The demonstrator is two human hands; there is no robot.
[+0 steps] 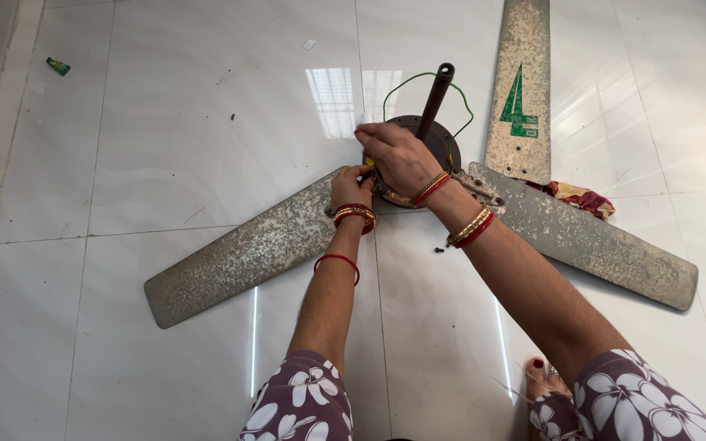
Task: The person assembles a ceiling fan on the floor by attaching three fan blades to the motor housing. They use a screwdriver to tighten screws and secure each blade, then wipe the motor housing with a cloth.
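Ceiling fan point(418, 175) lies flat on the white tiled floor point(165, 147), motor hub facing up w/ its dark downrod point(435, 102) sticking up at a slight tilt, prob. so the hub's blade mounts are reachable from above. Three worn, speckled blades spread out: left blade point(243, 253), right blade point(590, 241), and a far blade point(519, 90) w/ green marking pointing away.

Right hand point(398, 155) is draped over the near-left edge of the hub, fingers curled down and pressed on it, looks like bracing it so it doesn't turn. Left hand point(351, 186) sits just beside and below, at the root of the left blade where it meets the hub; fingers pinched together around something small there, too hidden to tell what. Both wrists wear red and gold bangles.

Green wire point(406, 82) loops up behind the rod. Small dark bits, poss. screws point(440, 248), lie on the floor near the right forearm. Patterned cloth point(580, 198) is tucked betw. far and right blades.
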